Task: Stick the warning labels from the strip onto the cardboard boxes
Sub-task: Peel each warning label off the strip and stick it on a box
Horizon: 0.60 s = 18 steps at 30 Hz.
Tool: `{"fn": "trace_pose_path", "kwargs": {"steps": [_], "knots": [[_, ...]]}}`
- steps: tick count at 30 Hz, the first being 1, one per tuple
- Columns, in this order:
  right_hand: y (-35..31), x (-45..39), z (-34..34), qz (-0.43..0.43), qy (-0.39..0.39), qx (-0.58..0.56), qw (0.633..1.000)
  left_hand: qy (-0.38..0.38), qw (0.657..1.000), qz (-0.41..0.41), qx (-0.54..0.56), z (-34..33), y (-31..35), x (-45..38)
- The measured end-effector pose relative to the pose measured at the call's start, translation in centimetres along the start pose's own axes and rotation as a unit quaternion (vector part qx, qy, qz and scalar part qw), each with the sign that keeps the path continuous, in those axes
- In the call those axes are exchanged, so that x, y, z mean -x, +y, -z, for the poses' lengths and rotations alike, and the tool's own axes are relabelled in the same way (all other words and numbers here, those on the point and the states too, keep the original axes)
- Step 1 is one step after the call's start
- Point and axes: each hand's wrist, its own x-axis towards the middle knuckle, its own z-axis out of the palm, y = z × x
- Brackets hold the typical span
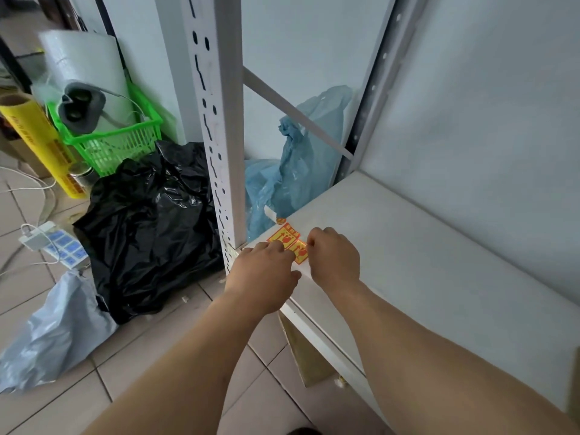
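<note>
While both hands work at the near corner of the white shelf point(408, 246), the label strip point(287, 238) lies flat on the board just past the knuckles — yellow and red, one label showing whole beyond the fingers and a second peeking out in the gap between the two hands. The left hand point(263, 271) rests fingers-down on the strip's near end, fingers bent and pressing it to the board, though whether they pinch an edge I cannot tell. The right hand point(334, 257) is curled tight, fingertips tucked under at the label's edge, looking as if it is picking at a corner; the actual pinch is hidden beneath the knuckles. A small scrap of sticker point(281, 220) sits just beyond the strip, near the shelf's far edge. My read — this is the peeling step: to do it well, keep the left hand firm so the backing can't slide, lift one corner with a nail, then draw the label back low and slowly so it doesn't curl onto itself. Below the right forearm, under the shelf, a cardboard box point(306, 356) shows a brown face, the likely place for the label.
</note>
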Motion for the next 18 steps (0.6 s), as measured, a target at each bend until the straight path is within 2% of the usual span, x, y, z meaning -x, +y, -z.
{"fn": "trace_pose_path", "kwargs": {"steps": [5, 14, 18], "knots": [[0.5, 0.9, -0.3, 0.032, 0.025, 0.027, 0.999, -0.011, 1.0, 0.003, 0.008, -0.1, 0.4, 0.1], [1.2, 1.3, 0.6, 0.025, -0.022, -0.007, 0.999, -0.044, 0.997, -0.012, 0.067, -1.7, -0.5, -0.8], [1.5, 0.7, 0.9, 0.008, -0.043, -0.02, 0.999, -0.054, 0.995, 0.006, 0.083, -1.6, -0.6, -0.8]]}}
